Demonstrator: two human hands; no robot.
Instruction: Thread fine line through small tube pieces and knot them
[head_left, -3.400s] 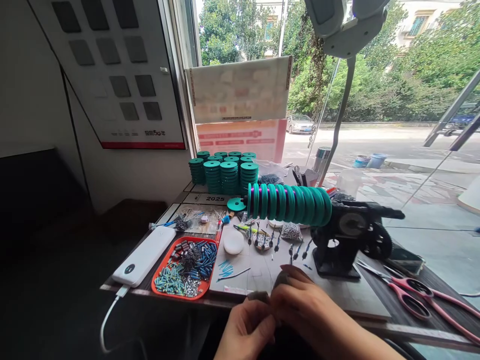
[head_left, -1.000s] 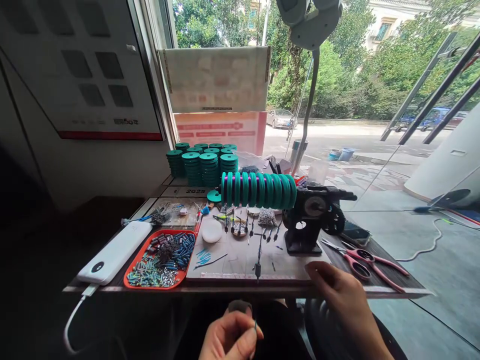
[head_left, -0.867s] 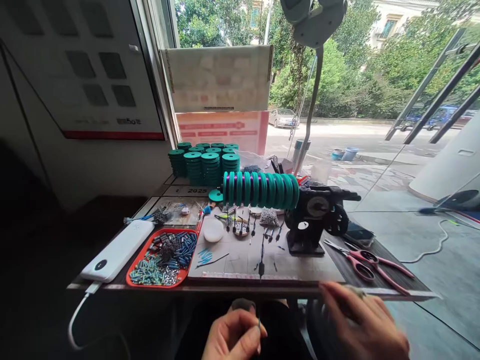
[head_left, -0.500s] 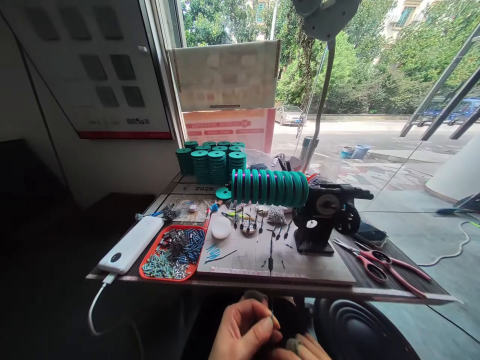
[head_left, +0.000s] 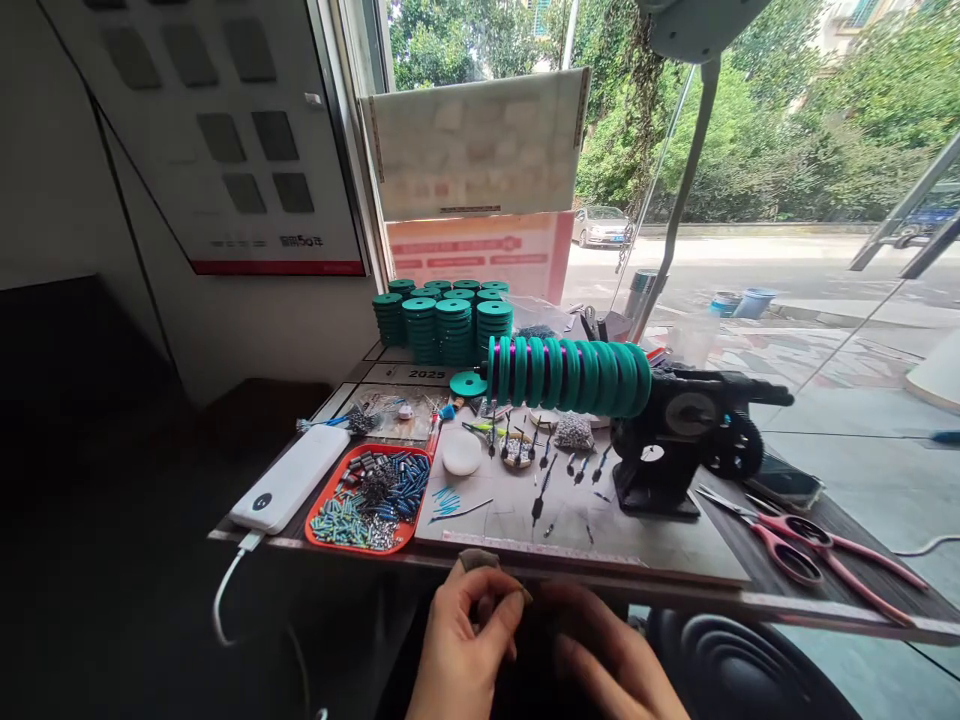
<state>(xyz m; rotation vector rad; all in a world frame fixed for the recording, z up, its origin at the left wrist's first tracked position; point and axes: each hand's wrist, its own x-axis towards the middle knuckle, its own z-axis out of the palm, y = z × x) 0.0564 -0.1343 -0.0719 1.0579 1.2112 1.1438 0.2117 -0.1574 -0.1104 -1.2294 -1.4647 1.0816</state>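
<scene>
Below the table's front edge, my left hand [head_left: 474, 635] is closed in a pinch of thumb and forefinger. What lies between its fingertips is too small to make out; a grey-brown cover sits on one finger. Beside it, apart from it, my right hand [head_left: 611, 655] is blurred, its thumb and fingers spread with nothing visible between them. Over the board, several small blue-and-black spring-like pieces [head_left: 538, 505] hang or lie in a row. Above them a row of green foam discs [head_left: 568, 378] is mounted on a black stand [head_left: 660, 470], with purple showing between the discs.
At left, a red tray [head_left: 310, 525] holds small blue, green and silver parts, next to a white power bank [head_left: 292, 480] with a cable. Stacked green spools [head_left: 439, 325] stand behind. Pink-handled scissors [head_left: 787, 560] and pliers [head_left: 870, 570] lie right, near a phone [head_left: 787, 480].
My right hand has risen and separated from the left, its fingers opening. The left hand keeps its pinch; the thin piece seen at its fingertips no longer shows. The view has shifted left.
</scene>
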